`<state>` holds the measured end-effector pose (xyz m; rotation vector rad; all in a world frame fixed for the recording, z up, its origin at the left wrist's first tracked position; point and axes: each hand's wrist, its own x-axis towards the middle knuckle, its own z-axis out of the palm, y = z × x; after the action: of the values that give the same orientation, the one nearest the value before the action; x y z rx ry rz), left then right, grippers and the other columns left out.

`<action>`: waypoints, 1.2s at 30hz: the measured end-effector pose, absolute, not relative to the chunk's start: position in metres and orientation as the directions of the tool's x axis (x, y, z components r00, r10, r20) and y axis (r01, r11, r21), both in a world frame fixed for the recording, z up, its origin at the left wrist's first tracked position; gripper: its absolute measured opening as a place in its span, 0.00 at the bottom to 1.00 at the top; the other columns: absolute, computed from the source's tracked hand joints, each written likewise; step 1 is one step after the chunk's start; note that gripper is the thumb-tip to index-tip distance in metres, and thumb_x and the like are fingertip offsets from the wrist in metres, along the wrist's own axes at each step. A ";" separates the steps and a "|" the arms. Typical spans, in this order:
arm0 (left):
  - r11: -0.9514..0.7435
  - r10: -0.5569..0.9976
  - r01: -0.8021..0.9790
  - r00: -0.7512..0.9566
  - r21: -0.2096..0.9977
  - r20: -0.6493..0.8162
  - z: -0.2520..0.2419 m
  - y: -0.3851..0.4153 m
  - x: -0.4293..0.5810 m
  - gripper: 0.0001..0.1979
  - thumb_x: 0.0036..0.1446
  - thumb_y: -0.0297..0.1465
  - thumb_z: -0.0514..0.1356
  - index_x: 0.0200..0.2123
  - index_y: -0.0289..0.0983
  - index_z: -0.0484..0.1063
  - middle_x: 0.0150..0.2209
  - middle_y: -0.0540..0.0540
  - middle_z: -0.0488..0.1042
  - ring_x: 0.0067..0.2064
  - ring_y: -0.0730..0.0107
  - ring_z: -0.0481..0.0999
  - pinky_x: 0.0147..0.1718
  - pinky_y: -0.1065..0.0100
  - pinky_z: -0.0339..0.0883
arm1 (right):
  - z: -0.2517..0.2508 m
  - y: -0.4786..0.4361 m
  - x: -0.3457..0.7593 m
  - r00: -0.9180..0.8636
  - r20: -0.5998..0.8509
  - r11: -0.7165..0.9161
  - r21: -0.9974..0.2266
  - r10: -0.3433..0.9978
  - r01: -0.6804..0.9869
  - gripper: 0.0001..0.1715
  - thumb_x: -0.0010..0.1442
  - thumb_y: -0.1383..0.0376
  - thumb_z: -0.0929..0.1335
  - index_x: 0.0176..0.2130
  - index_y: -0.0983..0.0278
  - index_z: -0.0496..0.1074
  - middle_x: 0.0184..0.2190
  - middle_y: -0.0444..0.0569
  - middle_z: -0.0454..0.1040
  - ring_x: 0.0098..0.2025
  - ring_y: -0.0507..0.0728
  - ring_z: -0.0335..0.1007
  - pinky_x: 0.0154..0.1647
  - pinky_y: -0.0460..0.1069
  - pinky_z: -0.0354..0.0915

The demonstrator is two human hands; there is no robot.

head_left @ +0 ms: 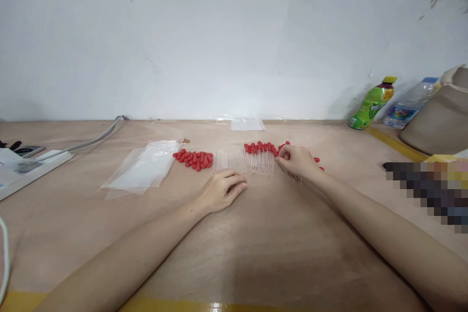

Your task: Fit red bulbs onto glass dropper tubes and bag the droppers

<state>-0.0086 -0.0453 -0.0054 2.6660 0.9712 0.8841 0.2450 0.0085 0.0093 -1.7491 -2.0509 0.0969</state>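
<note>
1. Head view, and here's my left hand resting on the table, fingers loosely curled, thumb apart, nothing visibly gripped.
2. Just beyond those fingers lie the clear tubes, bare and side by side, probably lined up so each is easy to pick out.
3. Left of them, beyond my left wrist, sits a heap of loose red bulbs, likely kept close for a short reach.
4. Over to my right hand: thumb and forefinger are pinched together by the red-topped tubes, a grip that would suit something slender. My fingers hide the spot, so I can't tell whether they hold anything.
5. That row runs leftward from my right fingertips, red ends facing away from me, perhaps for neatness.
6. Farther left, plastic bags lie flat, well apart from both hands, apparently to leave the middle free.
</note>
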 end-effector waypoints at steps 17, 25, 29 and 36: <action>-0.782 0.622 0.531 0.624 0.327 0.473 -0.005 -0.046 -0.008 0.12 0.59 0.32 0.50 0.38 0.35 0.71 0.35 0.44 0.71 0.38 0.68 0.69 0.38 0.67 0.64 | 0.028 0.000 0.195 0.072 -0.041 -0.075 -0.070 0.997 0.995 0.12 0.49 0.64 0.61 0.28 0.68 0.71 0.30 0.56 0.72 0.36 0.64 0.67 0.43 0.62 0.49; -0.766 0.643 0.507 0.599 0.394 0.478 -0.003 -0.047 -0.008 0.13 0.58 0.33 0.51 0.38 0.35 0.73 0.35 0.43 0.72 0.37 0.68 0.70 0.38 0.67 0.64 | 0.040 -0.006 0.207 0.015 -0.126 -0.044 -0.231 0.992 0.972 0.14 0.51 0.61 0.59 0.21 0.66 0.65 0.25 0.53 0.69 0.30 0.60 0.66 0.35 0.54 0.56; -0.581 0.812 0.511 0.409 0.633 0.415 -0.005 -0.041 -0.005 0.16 0.57 0.38 0.51 0.40 0.36 0.72 0.32 0.45 0.73 0.32 0.70 0.71 0.33 0.68 0.65 | 0.045 -0.021 0.199 -0.161 -0.044 0.131 -0.400 0.986 0.907 0.14 0.51 0.62 0.58 0.20 0.65 0.62 0.21 0.48 0.67 0.24 0.53 0.63 0.23 0.46 0.53; -0.224 0.920 0.046 0.339 0.973 0.196 -0.002 -0.040 0.005 0.17 0.51 0.42 0.57 0.34 0.32 0.72 0.29 0.47 0.73 0.33 0.71 0.72 0.35 0.70 0.65 | 0.020 -0.059 0.149 -0.395 0.270 0.478 -0.448 0.878 0.756 0.08 0.53 0.66 0.60 0.25 0.65 0.64 0.24 0.47 0.68 0.27 0.51 0.61 0.28 0.45 0.55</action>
<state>0.0054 -0.0402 -0.0020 1.5689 0.9014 1.0586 0.1488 -0.0592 0.0204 -1.3543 -2.2591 0.3487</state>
